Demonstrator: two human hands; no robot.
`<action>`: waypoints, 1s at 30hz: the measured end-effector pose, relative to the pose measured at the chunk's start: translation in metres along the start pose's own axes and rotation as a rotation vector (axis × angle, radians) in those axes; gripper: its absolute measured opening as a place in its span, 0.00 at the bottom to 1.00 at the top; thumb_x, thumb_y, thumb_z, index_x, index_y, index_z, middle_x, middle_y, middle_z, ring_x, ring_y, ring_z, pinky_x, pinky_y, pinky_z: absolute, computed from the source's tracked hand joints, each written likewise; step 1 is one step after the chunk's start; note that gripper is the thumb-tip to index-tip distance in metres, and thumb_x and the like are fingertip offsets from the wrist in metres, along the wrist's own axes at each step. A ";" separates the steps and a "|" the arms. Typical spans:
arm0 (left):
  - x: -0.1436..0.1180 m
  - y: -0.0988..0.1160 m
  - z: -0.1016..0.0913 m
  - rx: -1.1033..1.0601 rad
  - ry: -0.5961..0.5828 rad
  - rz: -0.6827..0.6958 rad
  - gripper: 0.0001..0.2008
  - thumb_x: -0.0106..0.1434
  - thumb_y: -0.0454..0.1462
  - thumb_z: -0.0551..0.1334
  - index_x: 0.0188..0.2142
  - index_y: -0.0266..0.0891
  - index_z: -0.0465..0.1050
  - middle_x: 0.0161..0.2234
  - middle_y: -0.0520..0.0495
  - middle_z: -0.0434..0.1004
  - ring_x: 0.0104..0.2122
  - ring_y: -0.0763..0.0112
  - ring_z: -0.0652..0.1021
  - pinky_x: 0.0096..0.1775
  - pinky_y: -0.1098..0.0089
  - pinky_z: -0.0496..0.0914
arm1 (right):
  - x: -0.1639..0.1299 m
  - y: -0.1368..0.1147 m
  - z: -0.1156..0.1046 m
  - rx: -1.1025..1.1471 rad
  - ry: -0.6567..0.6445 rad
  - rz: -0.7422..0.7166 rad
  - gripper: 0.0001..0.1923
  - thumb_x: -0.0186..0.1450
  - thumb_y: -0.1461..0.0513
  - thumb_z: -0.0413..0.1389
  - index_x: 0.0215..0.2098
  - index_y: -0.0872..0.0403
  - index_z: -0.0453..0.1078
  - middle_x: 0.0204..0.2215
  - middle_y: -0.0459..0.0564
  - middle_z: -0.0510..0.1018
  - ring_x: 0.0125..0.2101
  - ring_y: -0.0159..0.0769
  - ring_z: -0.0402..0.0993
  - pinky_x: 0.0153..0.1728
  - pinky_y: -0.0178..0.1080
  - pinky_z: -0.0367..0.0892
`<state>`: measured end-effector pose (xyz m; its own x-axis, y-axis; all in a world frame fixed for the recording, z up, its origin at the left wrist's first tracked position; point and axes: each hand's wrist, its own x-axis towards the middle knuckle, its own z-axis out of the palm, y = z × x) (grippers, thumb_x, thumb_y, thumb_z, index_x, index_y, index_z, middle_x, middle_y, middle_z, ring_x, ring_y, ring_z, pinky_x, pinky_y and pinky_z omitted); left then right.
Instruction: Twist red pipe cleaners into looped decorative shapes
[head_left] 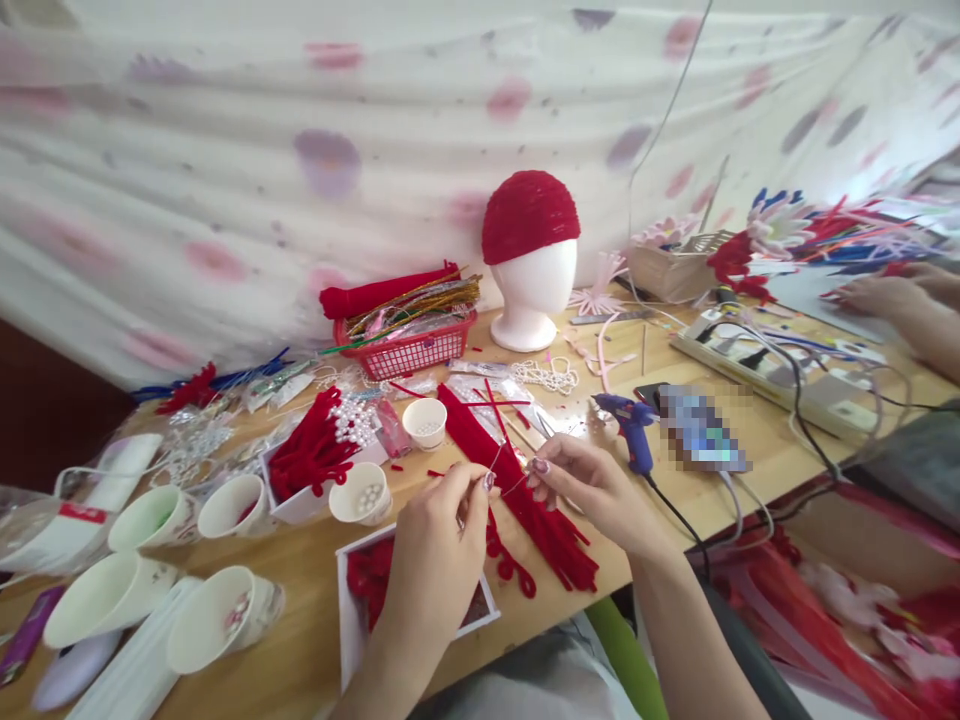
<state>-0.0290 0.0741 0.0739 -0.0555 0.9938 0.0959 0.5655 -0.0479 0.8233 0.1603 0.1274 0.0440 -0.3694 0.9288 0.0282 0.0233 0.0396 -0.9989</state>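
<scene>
Red pipe cleaners (525, 490) lie in a long bundle on the wooden table (315, 560), right under both hands. The left hand (439, 540) has thumb and forefinger pinched narrowly on one end of a thin wire (504, 478), and the right hand (585, 480) pinches the other end, with the other fingers loosely curled; the wire spans the small gap between the two hands, just above the bundle. A white box (352, 620) with red pieces sits beneath the left wrist. A blue glue gun (634, 425) lies just right of the right hand, beside a phone (701, 430). Paper cups (225, 615) stand at the left, one near the hands holding pearls (367, 497). Behind, a foam head (532, 285) wears a red cap (529, 213) next to a red basket (409, 350). Another person's hand (892, 295) rests at the far right.
</scene>
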 end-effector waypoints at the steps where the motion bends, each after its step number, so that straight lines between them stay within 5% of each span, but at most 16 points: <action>1: -0.001 0.001 0.003 0.034 0.005 0.022 0.08 0.66 0.37 0.56 0.35 0.47 0.75 0.34 0.46 0.84 0.35 0.56 0.81 0.37 0.64 0.69 | -0.003 -0.003 0.004 0.037 0.001 -0.011 0.18 0.64 0.47 0.61 0.33 0.53 0.70 0.24 0.45 0.75 0.25 0.32 0.73 0.28 0.35 0.70; 5: -0.006 0.005 0.010 0.070 -0.061 0.021 0.09 0.66 0.36 0.55 0.35 0.46 0.74 0.33 0.46 0.83 0.35 0.57 0.81 0.38 0.64 0.68 | -0.011 -0.006 0.016 0.148 0.031 -0.060 0.17 0.63 0.48 0.63 0.31 0.53 0.70 0.23 0.44 0.74 0.23 0.32 0.72 0.26 0.35 0.69; 15: -0.010 0.004 0.007 -0.380 -0.324 -0.208 0.10 0.66 0.40 0.57 0.36 0.40 0.75 0.21 0.55 0.73 0.17 0.73 0.72 0.23 0.73 0.65 | -0.015 0.000 0.019 0.211 -0.015 0.000 0.17 0.61 0.49 0.65 0.29 0.53 0.71 0.21 0.43 0.74 0.19 0.30 0.70 0.23 0.33 0.68; 30: -0.020 -0.012 -0.008 -0.543 -0.347 -0.277 0.14 0.68 0.42 0.59 0.44 0.36 0.78 0.31 0.45 0.84 0.23 0.69 0.81 0.30 0.70 0.72 | -0.006 0.008 0.035 0.318 0.269 -0.112 0.09 0.60 0.56 0.68 0.31 0.52 0.77 0.23 0.47 0.81 0.23 0.33 0.78 0.23 0.30 0.71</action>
<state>-0.0411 0.0538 0.0659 0.1792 0.9467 -0.2676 0.0729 0.2584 0.9633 0.1303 0.1090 0.0350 -0.0967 0.9899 0.1033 -0.3057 0.0692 -0.9496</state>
